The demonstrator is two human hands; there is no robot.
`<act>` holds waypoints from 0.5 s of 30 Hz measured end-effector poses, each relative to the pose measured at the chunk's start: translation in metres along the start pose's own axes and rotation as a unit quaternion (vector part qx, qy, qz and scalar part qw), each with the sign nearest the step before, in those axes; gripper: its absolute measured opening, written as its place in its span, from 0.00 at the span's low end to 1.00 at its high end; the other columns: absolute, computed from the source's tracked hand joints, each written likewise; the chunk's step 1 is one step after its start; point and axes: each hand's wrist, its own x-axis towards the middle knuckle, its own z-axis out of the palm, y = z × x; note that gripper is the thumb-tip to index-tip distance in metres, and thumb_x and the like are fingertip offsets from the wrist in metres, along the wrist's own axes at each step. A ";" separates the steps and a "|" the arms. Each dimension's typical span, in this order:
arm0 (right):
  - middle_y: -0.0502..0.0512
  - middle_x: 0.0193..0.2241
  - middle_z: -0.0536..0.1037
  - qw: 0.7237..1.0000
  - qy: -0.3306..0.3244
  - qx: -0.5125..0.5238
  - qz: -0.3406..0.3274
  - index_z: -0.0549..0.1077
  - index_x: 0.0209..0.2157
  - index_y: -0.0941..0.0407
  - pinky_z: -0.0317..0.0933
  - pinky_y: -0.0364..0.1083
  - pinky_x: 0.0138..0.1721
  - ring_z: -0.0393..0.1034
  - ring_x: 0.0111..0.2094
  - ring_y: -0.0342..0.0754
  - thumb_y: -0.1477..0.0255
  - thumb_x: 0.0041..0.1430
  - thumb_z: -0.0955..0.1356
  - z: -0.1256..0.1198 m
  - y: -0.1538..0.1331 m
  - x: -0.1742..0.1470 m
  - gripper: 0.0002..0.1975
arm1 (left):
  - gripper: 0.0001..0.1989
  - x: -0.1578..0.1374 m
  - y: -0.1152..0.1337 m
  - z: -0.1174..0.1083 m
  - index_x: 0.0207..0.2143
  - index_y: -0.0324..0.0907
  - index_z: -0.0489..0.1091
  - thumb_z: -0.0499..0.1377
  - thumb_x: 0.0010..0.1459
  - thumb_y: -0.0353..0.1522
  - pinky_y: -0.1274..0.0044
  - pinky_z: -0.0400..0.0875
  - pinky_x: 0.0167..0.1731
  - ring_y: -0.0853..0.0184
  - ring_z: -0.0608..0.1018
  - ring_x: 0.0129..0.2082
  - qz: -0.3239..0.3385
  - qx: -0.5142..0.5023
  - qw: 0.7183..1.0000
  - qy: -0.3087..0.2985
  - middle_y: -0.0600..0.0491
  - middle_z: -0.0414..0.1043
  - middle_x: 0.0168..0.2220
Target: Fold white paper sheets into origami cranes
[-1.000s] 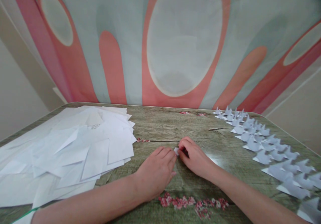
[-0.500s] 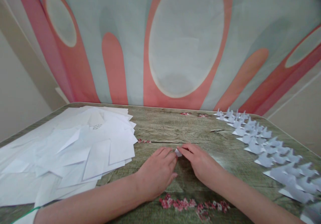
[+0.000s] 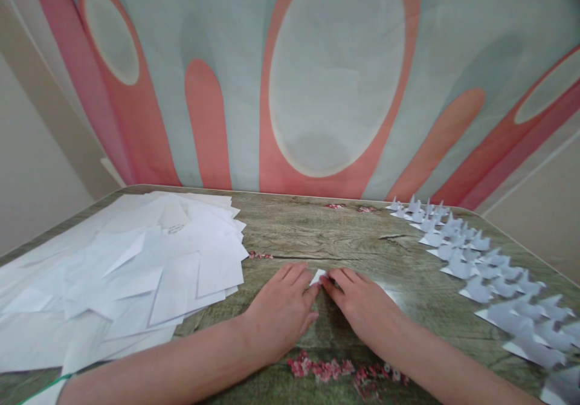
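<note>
Between your left hand (image 3: pixel 281 311), grip unclear, and right hand (image 3: pixel 368 305), pinching it, the small white folded paper (image 3: pixel 318 276) seems light, crisp, easily creased; hold its edges.

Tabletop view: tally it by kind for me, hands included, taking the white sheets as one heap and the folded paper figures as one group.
Hands: 2 (left hand, right hand)
Small folded paper: 1
Sheet heap: 1
Figure group: 1
Total: 5
</note>
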 end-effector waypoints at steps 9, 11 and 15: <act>0.61 0.39 0.70 1.000 -0.013 -0.009 -0.001 0.66 0.47 0.62 0.63 0.52 0.37 0.64 0.39 0.54 0.84 0.52 0.61 0.001 -0.003 -0.001 0.19 | 0.24 -0.003 0.004 0.006 0.52 0.40 0.62 0.53 0.56 0.43 0.65 0.50 0.54 0.57 0.61 0.55 -0.040 0.023 0.999 0.000 0.45 0.65 0.51; 0.61 0.40 0.69 1.000 -0.012 -0.010 0.000 0.66 0.47 0.62 0.63 0.52 0.37 0.64 0.39 0.54 0.84 0.51 0.61 0.001 -0.003 -0.001 0.20 | 0.24 -0.003 0.004 0.006 0.52 0.41 0.62 0.52 0.57 0.43 0.64 0.50 0.55 0.57 0.61 0.55 -0.042 0.028 0.999 -0.005 0.46 0.65 0.51; 0.61 0.38 0.70 1.000 -0.001 -0.002 0.005 0.66 0.46 0.61 0.63 0.52 0.36 0.65 0.39 0.54 0.84 0.52 0.61 0.001 -0.003 -0.001 0.19 | 0.24 -0.002 0.001 0.006 0.52 0.42 0.63 0.52 0.57 0.45 0.64 0.49 0.56 0.57 0.60 0.56 -0.027 0.052 0.998 -0.009 0.46 0.65 0.52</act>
